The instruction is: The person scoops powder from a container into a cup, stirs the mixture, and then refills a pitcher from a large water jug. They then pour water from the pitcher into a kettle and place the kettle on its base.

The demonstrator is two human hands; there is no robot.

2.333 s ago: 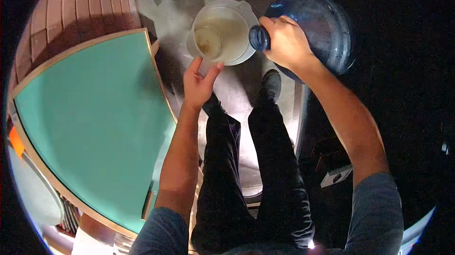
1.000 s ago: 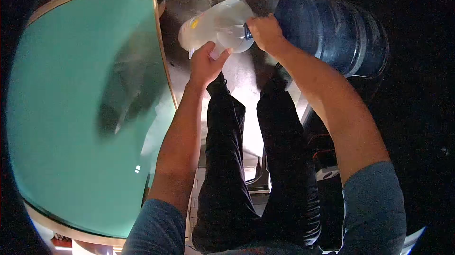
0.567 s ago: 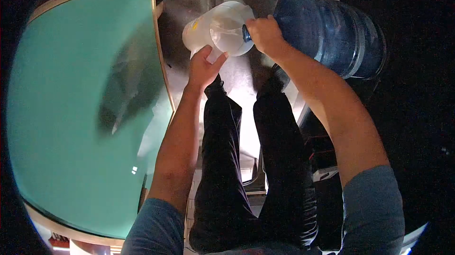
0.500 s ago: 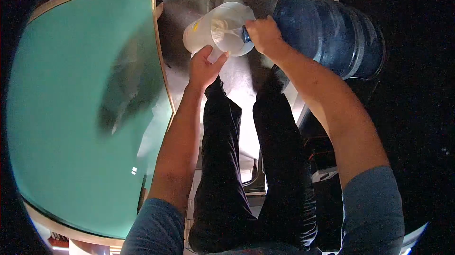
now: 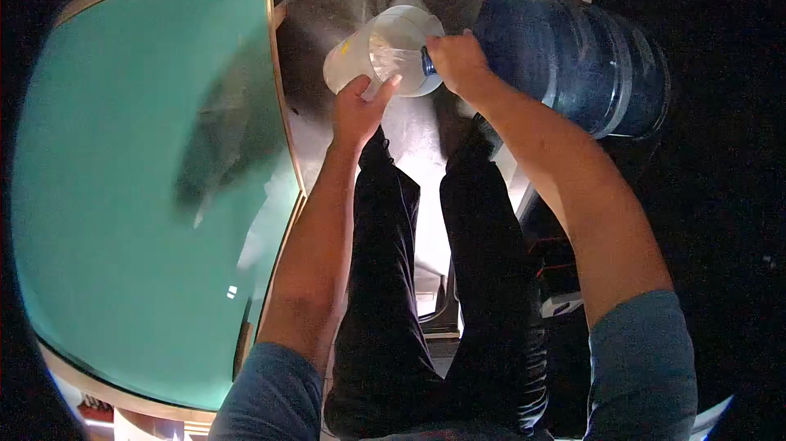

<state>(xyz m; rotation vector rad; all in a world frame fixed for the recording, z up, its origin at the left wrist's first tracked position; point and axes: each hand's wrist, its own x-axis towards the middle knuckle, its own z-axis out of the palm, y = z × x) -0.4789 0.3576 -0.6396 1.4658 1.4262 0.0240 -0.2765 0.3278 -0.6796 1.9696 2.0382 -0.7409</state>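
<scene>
A large blue water jug [image 5: 565,60] lies on its side at the upper right, its neck pointing left. My right hand [image 5: 460,63] is closed around that neck. The jug's mouth sits at the opening of a translucent white container [image 5: 348,60], and water streams from it into the container. My left hand [image 5: 362,110] holds the container from below, thumb and fingers against its wall near the rim. The container is tilted, with its opening toward the jug.
A green-topped table [image 5: 139,195] with a pale wooden edge fills the left side. My legs in black trousers [image 5: 385,277] are below the hands, over a brightly lit floor [image 5: 430,220]. Dark objects stand at the lower right.
The container and my left hand have shifted slightly right and closer to the jug's mouth. The water stream looks wider. My right hand keeps its hold on the neck.
</scene>
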